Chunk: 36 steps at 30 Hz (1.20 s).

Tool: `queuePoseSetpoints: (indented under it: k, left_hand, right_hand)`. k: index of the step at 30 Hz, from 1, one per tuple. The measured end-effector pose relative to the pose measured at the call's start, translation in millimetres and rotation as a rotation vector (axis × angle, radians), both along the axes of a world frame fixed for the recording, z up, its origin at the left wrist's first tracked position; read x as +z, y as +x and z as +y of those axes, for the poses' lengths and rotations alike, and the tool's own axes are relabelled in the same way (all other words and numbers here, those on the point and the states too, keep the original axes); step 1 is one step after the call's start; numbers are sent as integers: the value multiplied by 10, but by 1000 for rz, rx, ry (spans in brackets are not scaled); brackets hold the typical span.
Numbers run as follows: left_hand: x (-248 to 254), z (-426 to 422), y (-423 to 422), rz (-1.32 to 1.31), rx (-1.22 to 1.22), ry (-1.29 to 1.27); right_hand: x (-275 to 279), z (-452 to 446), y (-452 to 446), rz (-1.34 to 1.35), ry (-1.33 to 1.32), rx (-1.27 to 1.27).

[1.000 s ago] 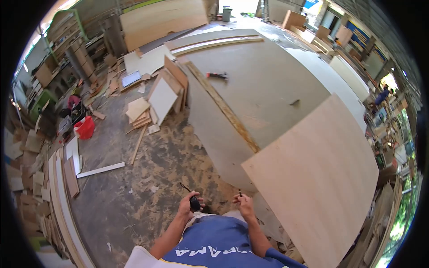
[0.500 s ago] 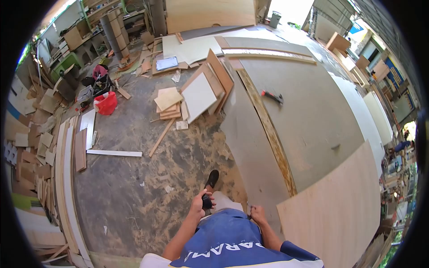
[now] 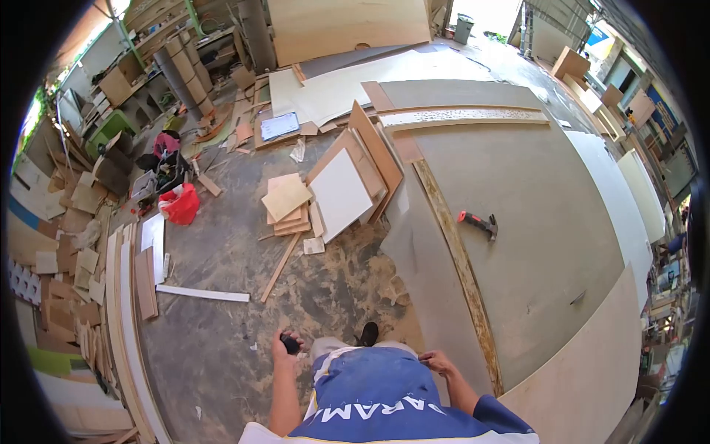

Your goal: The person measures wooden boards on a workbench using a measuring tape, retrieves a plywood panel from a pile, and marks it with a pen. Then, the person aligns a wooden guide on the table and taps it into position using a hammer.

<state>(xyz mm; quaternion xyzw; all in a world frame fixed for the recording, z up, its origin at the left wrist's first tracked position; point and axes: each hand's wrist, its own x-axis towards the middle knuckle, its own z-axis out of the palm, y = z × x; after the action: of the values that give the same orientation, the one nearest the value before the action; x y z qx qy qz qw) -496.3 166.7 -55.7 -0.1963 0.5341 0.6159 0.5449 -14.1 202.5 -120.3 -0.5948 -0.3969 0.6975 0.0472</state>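
Observation:
My left hand (image 3: 285, 346) is closed around a small black rounded object (image 3: 291, 342), held out over the floor left of my body. Its kind is not clear. My right hand (image 3: 439, 362) is at the right side of my blue shirt, fingers pinched together. Something small and dark seems to show at the fingertips, too small to name. A hammer (image 3: 479, 222) with a red and black handle lies on the large grey sheet (image 3: 540, 192) ahead to the right. A long rough-faced wood strip (image 3: 460, 270) lies along that sheet's left part.
Stacked board offcuts (image 3: 287, 203) and a leaning white panel (image 3: 340, 194) stand ahead. A white strip (image 3: 203, 293) lies on the dusty floor, with long boards (image 3: 126, 333) at the left. A plywood sheet (image 3: 584, 370) lies near right. A red bag (image 3: 179, 204) sits farther left.
My left hand has moved left, away from my body, still holding the black object. My right hand stays near my right side. The view has shifted, and the surroundings appear lower in it.

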Motion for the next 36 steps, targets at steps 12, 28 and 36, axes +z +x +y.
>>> queuePoseSetpoints:
  k: [12, 28, 36]
  left_hand:
    - [-761, 1840, -322, -94, -339, -187]
    - [417, 6711, -322, 450, -776, 308]
    - [477, 8432, 269, 1361, -926, 525]
  right_hand:
    - [-705, 319, -715, -674, 106, -350]
    - [-273, 1737, -1923, -353, 230, -1199]
    - [-3, 1963, -2452, -813, 238, -1181]
